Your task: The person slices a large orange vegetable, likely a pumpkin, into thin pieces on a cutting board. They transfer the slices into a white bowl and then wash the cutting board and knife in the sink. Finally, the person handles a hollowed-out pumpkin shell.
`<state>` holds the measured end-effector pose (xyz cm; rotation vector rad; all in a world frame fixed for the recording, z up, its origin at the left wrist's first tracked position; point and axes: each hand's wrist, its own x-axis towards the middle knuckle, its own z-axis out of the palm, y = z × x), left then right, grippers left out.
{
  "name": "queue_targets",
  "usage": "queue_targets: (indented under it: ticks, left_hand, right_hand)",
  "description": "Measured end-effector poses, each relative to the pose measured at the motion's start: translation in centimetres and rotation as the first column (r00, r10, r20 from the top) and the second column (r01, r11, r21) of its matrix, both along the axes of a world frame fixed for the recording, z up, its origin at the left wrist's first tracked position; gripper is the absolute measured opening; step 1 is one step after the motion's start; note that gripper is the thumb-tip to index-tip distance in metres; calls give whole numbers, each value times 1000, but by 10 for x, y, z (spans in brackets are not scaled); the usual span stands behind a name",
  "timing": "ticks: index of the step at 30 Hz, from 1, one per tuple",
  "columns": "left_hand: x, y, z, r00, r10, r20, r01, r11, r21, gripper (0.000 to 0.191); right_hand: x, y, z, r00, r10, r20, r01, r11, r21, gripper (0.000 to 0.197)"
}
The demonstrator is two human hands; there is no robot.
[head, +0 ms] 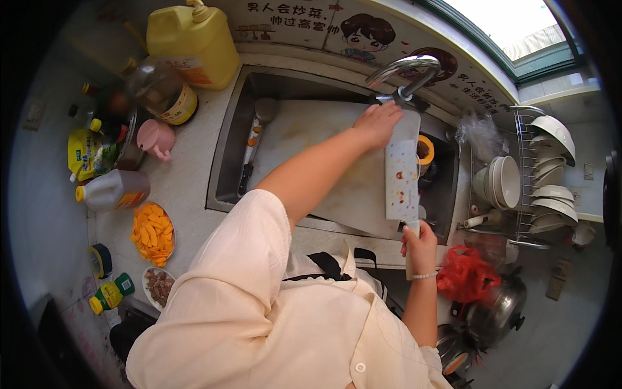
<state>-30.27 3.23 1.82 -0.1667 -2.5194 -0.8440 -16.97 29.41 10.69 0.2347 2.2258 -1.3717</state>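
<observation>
My right hand (421, 248) holds the pale handle of a cleaver (402, 182) with a speckled, patterned blade. The blade lies over the right side of a large whitish cutting board (335, 180), which rests across the stainless steel sink (228, 160). Stretched forward, my left hand (379, 125) is at the base of the chrome faucet (413, 65), by its lever. Whether its fingers grip the lever is hidden. To the right of the blade, a cut pumpkin piece (425, 150) shows its orange rim in the sink. A black-handled kitchen utensil (250, 160) lies along the sink's left side.
Left on the counter are a plate of sliced pumpkin (152, 233), a dish of meat pieces (159, 287), a pink cup (155, 138), an oil jug (165, 95) and a yellow pump jug (194, 46). A dish rack (522, 170) and red plastic bag (466, 274) stand right.
</observation>
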Motion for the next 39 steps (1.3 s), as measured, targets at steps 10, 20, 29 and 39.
queue_targets:
  ticks: [10,20,29,39]
  left_hand:
    - [9,-65,-12,928,-53,368,-149,854,498,22]
    - [-26,-55,111,882,2,472,-391,562,729,35]
    - [5,83,119,935,142,326,-324,714,620,51]
    - [70,64,-20,663,729,168,-667,475,574,29]
  right_hand:
    - [1,14,7,968,55,245,-44,998,-50,21]
    - [-66,-61,-22,873,360,329,-339,933,-122,26]
    - [-177,-86,-121,606,790,-89,-786,613,82,24]
    - [-160,-100,-32,729,559,394,-584,809,-66,45]
